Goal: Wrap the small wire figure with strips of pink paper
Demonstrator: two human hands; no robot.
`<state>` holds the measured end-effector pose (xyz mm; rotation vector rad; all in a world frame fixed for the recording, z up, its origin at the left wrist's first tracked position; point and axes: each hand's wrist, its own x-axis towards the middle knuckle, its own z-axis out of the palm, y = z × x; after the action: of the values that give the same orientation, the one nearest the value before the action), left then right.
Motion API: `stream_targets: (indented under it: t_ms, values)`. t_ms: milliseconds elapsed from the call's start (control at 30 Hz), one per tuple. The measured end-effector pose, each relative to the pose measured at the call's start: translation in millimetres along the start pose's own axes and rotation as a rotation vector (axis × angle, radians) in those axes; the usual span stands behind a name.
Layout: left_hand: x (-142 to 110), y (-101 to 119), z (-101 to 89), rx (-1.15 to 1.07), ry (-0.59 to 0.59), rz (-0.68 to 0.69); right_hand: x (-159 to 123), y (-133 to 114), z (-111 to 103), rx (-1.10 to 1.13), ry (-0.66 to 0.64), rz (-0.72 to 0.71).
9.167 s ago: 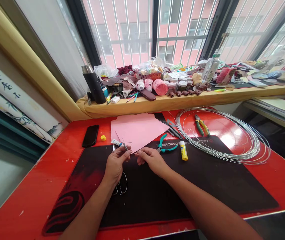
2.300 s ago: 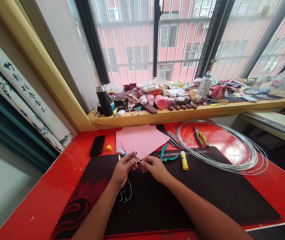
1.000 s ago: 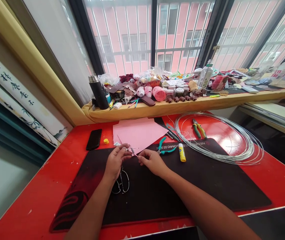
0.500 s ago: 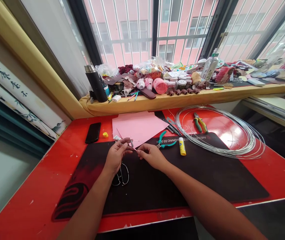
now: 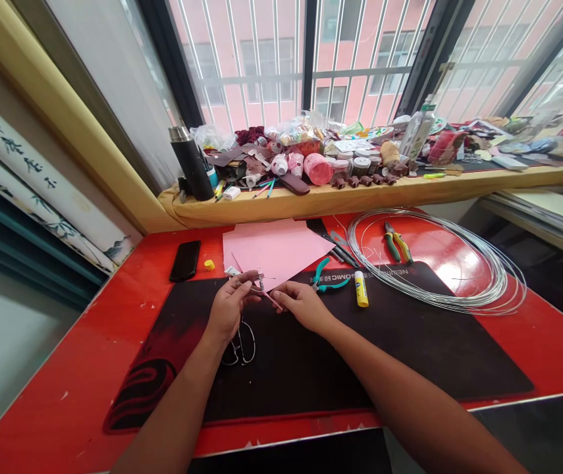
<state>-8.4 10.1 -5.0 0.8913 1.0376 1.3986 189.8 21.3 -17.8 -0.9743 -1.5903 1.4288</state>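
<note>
The fingers of our left hand [image 5: 232, 306] are pinched shut on a small twisted wire piece [image 5: 260, 282], which pokes up just above them. A thin pink strip [image 5: 272, 295] runs from it, down and to the right, toward our right hand [image 5: 303, 306], whose fingers curl in at its far end, though we can't tell if they're gripping it. Both forearms angle in from below. Just beyond lies pink card [image 5: 271, 253]; teal-handled pliers [image 5: 329, 285] sit on the black desk mat [image 5: 286, 372], with scissors [image 5: 240, 352] under our left wrist.
</note>
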Motion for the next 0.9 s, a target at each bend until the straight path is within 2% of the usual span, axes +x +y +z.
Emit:
stream_targets:
  t_ms: [900]
  values:
    - [-3.3, -1.7, 4.0, 0.056, -0.059, 0.024, 0.0, 1.2, 1.6, -0.052, -0.016, 0.014]
